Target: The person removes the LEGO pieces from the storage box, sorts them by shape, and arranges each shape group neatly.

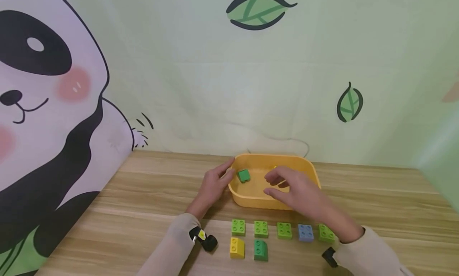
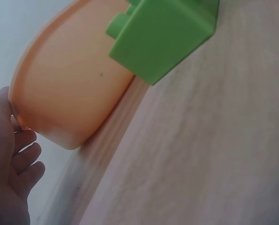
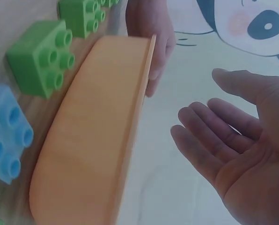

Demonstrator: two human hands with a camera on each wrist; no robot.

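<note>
A faintly creased, pale green wall covering rose behind the wood-grained table, with a large black-and-white panda printed at the left and two dark-outlined leaves further right. A thin cord curved along its foot, and a whitish streak of light slanted across the right side.

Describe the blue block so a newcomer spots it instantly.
On the table, find the orange tub. In the row just in front of it, the blue block is fourth from the left. Light green blocks flank it; it alone is blue.
</note>
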